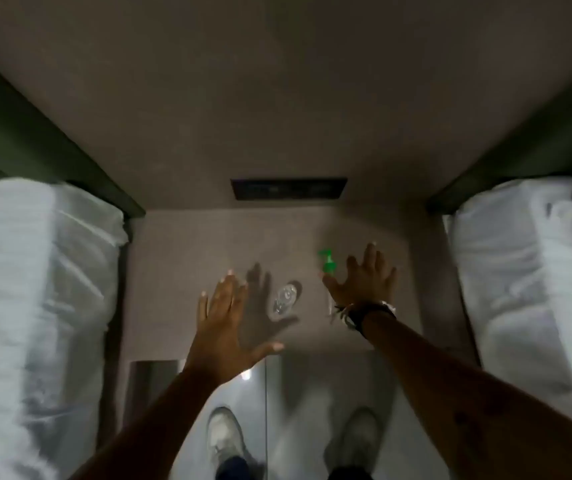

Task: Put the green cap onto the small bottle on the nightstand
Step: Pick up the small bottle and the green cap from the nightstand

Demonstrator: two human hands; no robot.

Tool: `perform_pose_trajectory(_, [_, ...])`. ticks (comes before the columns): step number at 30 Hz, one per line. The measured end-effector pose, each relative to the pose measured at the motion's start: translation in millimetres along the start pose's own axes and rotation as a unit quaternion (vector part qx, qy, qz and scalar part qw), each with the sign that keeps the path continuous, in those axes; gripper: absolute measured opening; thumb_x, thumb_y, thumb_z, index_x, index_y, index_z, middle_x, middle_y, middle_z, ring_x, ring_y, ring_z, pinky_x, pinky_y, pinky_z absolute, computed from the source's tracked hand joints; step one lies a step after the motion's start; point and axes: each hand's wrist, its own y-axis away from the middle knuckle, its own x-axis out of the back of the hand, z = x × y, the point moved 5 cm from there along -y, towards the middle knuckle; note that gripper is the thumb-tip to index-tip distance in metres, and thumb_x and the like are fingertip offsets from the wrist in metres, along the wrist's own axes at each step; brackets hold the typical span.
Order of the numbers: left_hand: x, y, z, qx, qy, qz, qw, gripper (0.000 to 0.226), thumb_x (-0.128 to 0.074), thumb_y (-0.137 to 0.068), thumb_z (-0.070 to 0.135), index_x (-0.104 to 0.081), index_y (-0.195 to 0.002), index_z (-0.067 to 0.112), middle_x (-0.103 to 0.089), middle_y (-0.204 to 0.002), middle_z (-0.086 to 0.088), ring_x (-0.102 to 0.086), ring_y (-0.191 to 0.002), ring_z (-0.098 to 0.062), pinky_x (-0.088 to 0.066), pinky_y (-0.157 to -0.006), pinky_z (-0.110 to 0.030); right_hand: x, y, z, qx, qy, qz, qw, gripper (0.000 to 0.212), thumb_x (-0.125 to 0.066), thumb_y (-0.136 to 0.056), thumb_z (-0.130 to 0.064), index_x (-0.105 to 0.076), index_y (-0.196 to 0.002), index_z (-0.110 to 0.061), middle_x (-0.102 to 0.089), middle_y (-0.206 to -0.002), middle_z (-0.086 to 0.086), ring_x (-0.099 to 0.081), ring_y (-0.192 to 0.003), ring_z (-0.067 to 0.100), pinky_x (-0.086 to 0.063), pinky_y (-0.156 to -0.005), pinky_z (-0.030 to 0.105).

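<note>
The small bottle [284, 300], clear and uncapped, stands near the middle of the surface [180, 244], a little toward its front edge; the green cap [327, 260], a pump top, lies apart from it toward the right side of the surface, nearer the back edge. The left hand [222, 327] hovers just left of the bottle, its grip spread wide and holding nothing; the right hand [367, 278] is also splayed flat and empty, its thumb just beside the cap, though whether they touch cannot be told. White bedding [28, 289] flanks the surface on both sides.
</note>
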Motion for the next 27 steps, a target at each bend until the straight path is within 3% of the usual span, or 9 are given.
perform_pose_trajectory(3, [-67.0, -5.2, -11.9, 0.024, 0.008, -0.006, 1.000, 0.124, -0.042, -0.064, 0.098, 0.007, -0.155, 0.031, 0.007, -0.164, -0.005, 0.005, -0.151, -0.021, -0.003, -0.117, -0.058, -64.0, -26.7, 10.7, -0.025, 0.025, -0.020, 0.999, 0.059, -0.049, -0.079, -0.062, -0.059, -0.112, -0.015, -0.017, -0.154, 0.016, -0.013, -0.140, 0.035, -0.013, -0.110, 0.063])
perform_pose_trajectory(6, [-98.9, -21.5, -6.6, 0.042, 0.062, 0.019, 0.997, 0.111, -0.043, -0.069, 0.094, 0.009, -0.152, 0.042, 0.007, -0.165, -0.005, 0.005, -0.152, -0.022, 0.001, -0.116, -0.058, -91.7, -52.4, 18.1, -0.037, 0.035, 0.003, 0.999, 0.054, -0.052, -0.079, -0.059, -0.064, -0.105, -0.013, -0.024, -0.151, 0.015, -0.017, -0.138, 0.034, -0.015, -0.110, 0.064])
perform_pose_trajectory(13, [-106.5, -50.2, 2.6, 0.065, 0.044, 0.089, 0.993, 0.103, -0.049, -0.075, 0.084, -0.007, -0.155, 0.035, 0.005, -0.165, -0.010, 0.002, -0.152, -0.027, 0.014, -0.112, -0.056, -96.8, -92.4, 3.9, -0.038, 0.046, 0.027, 0.998, 0.054, -0.052, -0.078, -0.058, -0.067, -0.103, -0.013, -0.025, -0.152, 0.012, -0.017, -0.139, 0.032, -0.013, -0.110, 0.066])
perform_pose_trajectory(21, [-101.5, -60.3, 5.7, 0.057, 0.020, 0.108, 0.992, 0.084, -0.041, -0.082, 0.080, -0.020, -0.151, 0.039, 0.003, -0.165, -0.013, 0.004, -0.151, -0.027, 0.013, -0.111, -0.059, -105.4, -98.0, 3.9, -0.043, 0.069, 0.021, 0.996, 0.040, -0.052, -0.082, -0.048, -0.067, -0.104, -0.018, -0.022, -0.154, 0.013, -0.012, -0.142, 0.031, -0.007, -0.110, 0.067])
perform_pose_trajectory(27, [-96.3, -59.2, 3.5, 0.053, 0.044, 0.130, 0.989, 0.080, -0.050, -0.078, 0.079, -0.039, -0.146, 0.037, 0.000, -0.165, -0.013, 0.001, -0.151, -0.029, 0.015, -0.112, -0.058, -99.3, -102.6, 9.6, -0.046, 0.014, 0.003, 0.999, 0.030, -0.057, -0.082, -0.038, -0.068, -0.100, -0.017, -0.020, -0.156, 0.009, -0.009, -0.143, 0.028, -0.005, -0.111, 0.066])
